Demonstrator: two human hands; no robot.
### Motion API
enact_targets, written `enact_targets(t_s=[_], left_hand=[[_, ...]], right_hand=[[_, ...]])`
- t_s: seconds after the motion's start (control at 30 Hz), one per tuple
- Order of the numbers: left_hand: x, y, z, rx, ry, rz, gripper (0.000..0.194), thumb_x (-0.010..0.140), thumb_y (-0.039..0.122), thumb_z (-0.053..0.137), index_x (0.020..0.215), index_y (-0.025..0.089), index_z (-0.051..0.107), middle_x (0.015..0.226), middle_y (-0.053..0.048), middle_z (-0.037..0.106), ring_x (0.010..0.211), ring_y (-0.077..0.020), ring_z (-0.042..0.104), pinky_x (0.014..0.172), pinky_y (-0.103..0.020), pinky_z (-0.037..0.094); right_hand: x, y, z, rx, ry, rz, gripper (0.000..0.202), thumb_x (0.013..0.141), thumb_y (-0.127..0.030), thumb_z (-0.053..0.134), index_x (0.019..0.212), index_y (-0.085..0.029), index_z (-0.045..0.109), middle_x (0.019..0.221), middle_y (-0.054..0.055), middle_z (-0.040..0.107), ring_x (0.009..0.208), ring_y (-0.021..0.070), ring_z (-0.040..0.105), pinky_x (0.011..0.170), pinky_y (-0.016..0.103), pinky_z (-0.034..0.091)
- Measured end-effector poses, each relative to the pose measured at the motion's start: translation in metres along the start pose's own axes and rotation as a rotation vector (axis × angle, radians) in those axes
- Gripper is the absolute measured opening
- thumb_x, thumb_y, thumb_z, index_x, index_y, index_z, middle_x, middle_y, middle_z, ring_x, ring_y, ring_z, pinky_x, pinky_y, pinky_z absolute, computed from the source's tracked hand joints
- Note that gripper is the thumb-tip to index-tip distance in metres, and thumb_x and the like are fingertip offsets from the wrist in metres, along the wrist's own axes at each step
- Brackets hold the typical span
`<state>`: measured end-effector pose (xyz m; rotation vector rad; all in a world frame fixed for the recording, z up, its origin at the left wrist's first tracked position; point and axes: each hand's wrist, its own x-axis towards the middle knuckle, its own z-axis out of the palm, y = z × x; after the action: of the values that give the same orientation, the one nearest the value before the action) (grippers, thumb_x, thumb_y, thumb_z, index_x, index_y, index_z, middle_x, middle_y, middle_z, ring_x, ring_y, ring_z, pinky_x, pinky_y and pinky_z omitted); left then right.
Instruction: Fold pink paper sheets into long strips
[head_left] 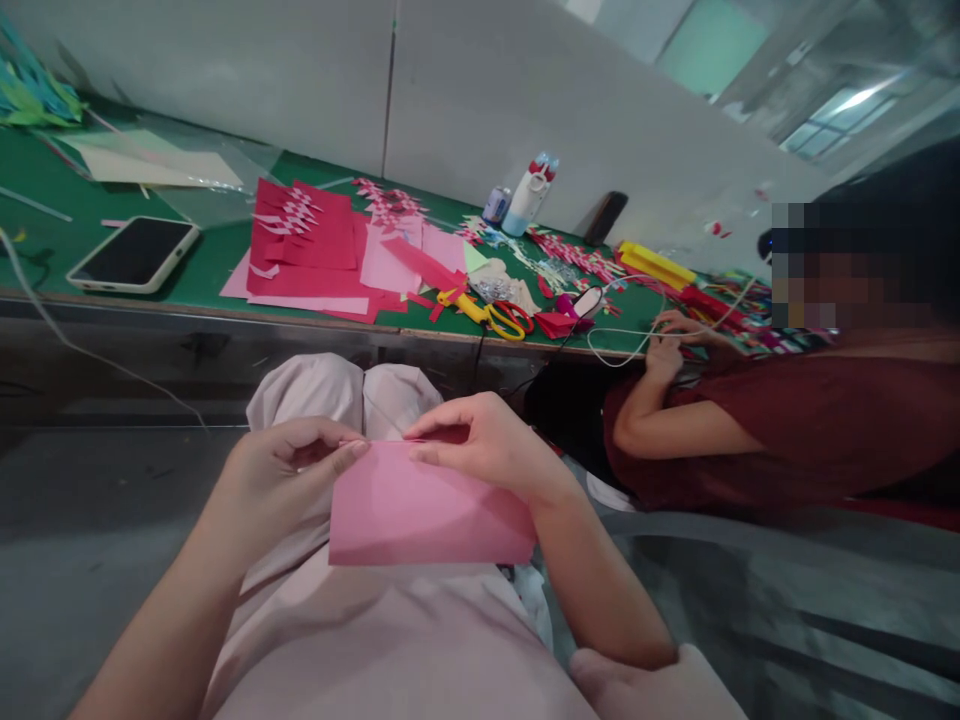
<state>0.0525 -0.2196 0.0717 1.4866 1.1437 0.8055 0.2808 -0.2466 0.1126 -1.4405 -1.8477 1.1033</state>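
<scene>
A sheet of pink paper [431, 510] is held over my lap, its far edge between my two hands. My left hand [300, 475] pinches that edge near its left corner, thumb on top. Farther right along the same edge, my right hand [487, 445] has its thumb and fingers closed on the paper. A narrow strip along the far edge seems to be folded, though the fingers partly cover it. Beyond my knees, red sheets [307, 250] and pink sheets [446, 250] lie stacked on the green table [217, 270].
A phone [135, 255] lies at the table's left. Near the front edge are yellow-handled scissors [506, 322] and a yellow glue gun [461, 303]. A bottle [529, 200], a can [496, 205] and woven paper strips [574, 255] stand or lie behind. A person in a dark red shirt [825, 430] sits at right.
</scene>
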Motion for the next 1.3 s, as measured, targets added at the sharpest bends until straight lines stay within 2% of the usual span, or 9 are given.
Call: enact_targets(t_s=[0.17, 0.4, 0.57, 0.67, 0.77, 0.87, 1.0, 1.3], left_hand=[[-0.004, -0.009, -0.007, -0.007, -0.003, -0.039, 0.027, 0.072, 0.049, 0.074, 0.077, 0.023, 0.070, 0.078, 0.000, 0.070, 0.070, -0.0136, 0.059, 0.058, -0.019, 0.045], [-0.008, -0.005, -0.011, -0.073, -0.037, -0.099, 0.031, 0.071, 0.051, 0.075, 0.076, 0.021, 0.067, 0.073, 0.000, 0.066, 0.066, -0.0122, 0.055, 0.055, -0.018, 0.042], [-0.005, -0.007, -0.015, -0.015, -0.160, -0.063, 0.029, 0.078, 0.049, 0.068, 0.075, 0.021, 0.064, 0.068, 0.002, 0.062, 0.062, -0.0110, 0.054, 0.054, -0.018, 0.042], [-0.003, -0.004, -0.014, 0.098, -0.231, -0.020, 0.026, 0.079, 0.048, 0.067, 0.078, 0.022, 0.070, 0.073, 0.000, 0.069, 0.067, -0.0136, 0.061, 0.058, -0.019, 0.046], [-0.005, -0.001, -0.012, 0.150, -0.290, -0.039, 0.026, 0.078, 0.049, 0.068, 0.085, 0.026, 0.076, 0.084, -0.001, 0.076, 0.078, -0.0182, 0.069, 0.065, -0.021, 0.052], [-0.007, -0.001, -0.011, 0.150, -0.266, -0.059, 0.028, 0.076, 0.051, 0.069, 0.088, 0.028, 0.078, 0.089, -0.002, 0.078, 0.083, -0.0218, 0.071, 0.068, -0.025, 0.055], [-0.008, 0.000, -0.013, 0.154, -0.217, -0.027, 0.027, 0.075, 0.051, 0.069, 0.083, 0.027, 0.079, 0.085, -0.003, 0.079, 0.077, -0.0227, 0.072, 0.063, -0.026, 0.056], [-0.004, 0.002, -0.012, 0.232, -0.260, -0.005, 0.022, 0.077, 0.047, 0.067, 0.078, 0.028, 0.078, 0.078, -0.002, 0.078, 0.072, -0.0194, 0.072, 0.059, -0.021, 0.053]], right_hand=[[-0.003, -0.005, 0.000, -0.076, -0.038, -0.011, 0.018, 0.079, -0.027, 0.073, 0.095, -0.019, 0.076, 0.095, 0.002, 0.077, 0.087, 0.0154, 0.071, 0.079, 0.024, 0.050], [-0.001, -0.010, 0.002, -0.159, -0.076, -0.048, 0.015, 0.082, -0.027, 0.069, 0.092, -0.017, 0.077, 0.088, 0.002, 0.077, 0.079, 0.0141, 0.069, 0.071, 0.023, 0.048], [0.001, -0.011, 0.005, -0.213, -0.126, -0.076, 0.014, 0.085, -0.024, 0.067, 0.091, -0.017, 0.077, 0.087, 0.002, 0.077, 0.078, 0.0134, 0.068, 0.070, 0.023, 0.046], [0.001, -0.010, 0.006, -0.230, -0.142, -0.088, 0.014, 0.085, -0.024, 0.066, 0.091, -0.016, 0.077, 0.086, 0.003, 0.077, 0.076, 0.0130, 0.067, 0.069, 0.023, 0.046], [0.002, -0.011, 0.007, -0.220, -0.163, -0.077, 0.015, 0.086, -0.026, 0.065, 0.090, -0.017, 0.077, 0.085, 0.003, 0.076, 0.076, 0.0129, 0.067, 0.069, 0.023, 0.046], [0.003, -0.011, 0.006, -0.200, -0.175, -0.068, 0.015, 0.085, -0.026, 0.066, 0.090, -0.017, 0.077, 0.086, 0.003, 0.076, 0.076, 0.0132, 0.067, 0.070, 0.023, 0.046], [0.003, -0.011, 0.006, -0.164, -0.180, -0.076, 0.017, 0.084, -0.029, 0.067, 0.091, -0.017, 0.077, 0.085, 0.003, 0.076, 0.074, 0.0135, 0.066, 0.068, 0.024, 0.047], [0.004, -0.009, 0.009, -0.156, -0.191, -0.041, 0.013, 0.081, -0.024, 0.070, 0.089, -0.017, 0.076, 0.082, 0.002, 0.075, 0.075, 0.0134, 0.066, 0.067, 0.024, 0.046]])
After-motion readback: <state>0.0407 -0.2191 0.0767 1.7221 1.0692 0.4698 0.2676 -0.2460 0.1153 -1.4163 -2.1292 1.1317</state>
